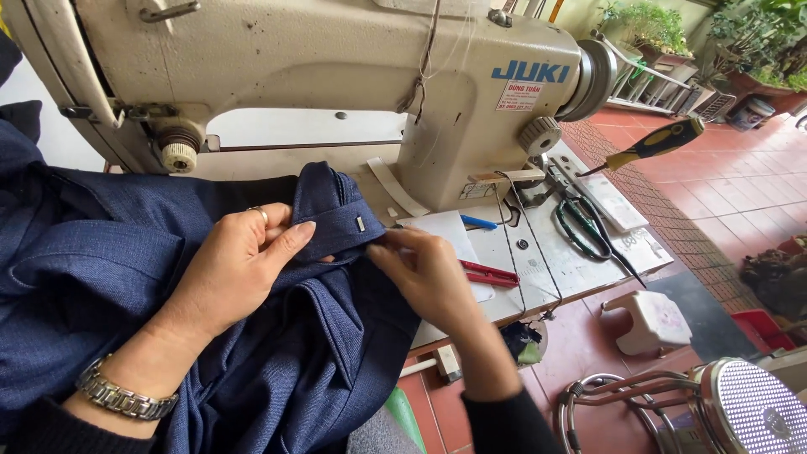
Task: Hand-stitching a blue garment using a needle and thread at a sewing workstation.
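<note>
A dark blue garment (92,277) lies bunched over the sewing table in front of a cream industrial sewing machine (319,76). My left hand (239,256), with a ring and a metal wristwatch, pinches the waistband end (336,223), which carries a small metal hook. My right hand (420,269) grips the same band at its right edge, fingertips touching the cloth. Both hands hold the fabric taut between them, just in front of the machine's base.
Right of the machine lie red thread snips (492,274), a blue pen (479,222), dark scissors (584,227) and a yellow-handled screwdriver (656,141). Below the table edge stand a small white stool (651,319) and a metal chair (723,408) on red tiles.
</note>
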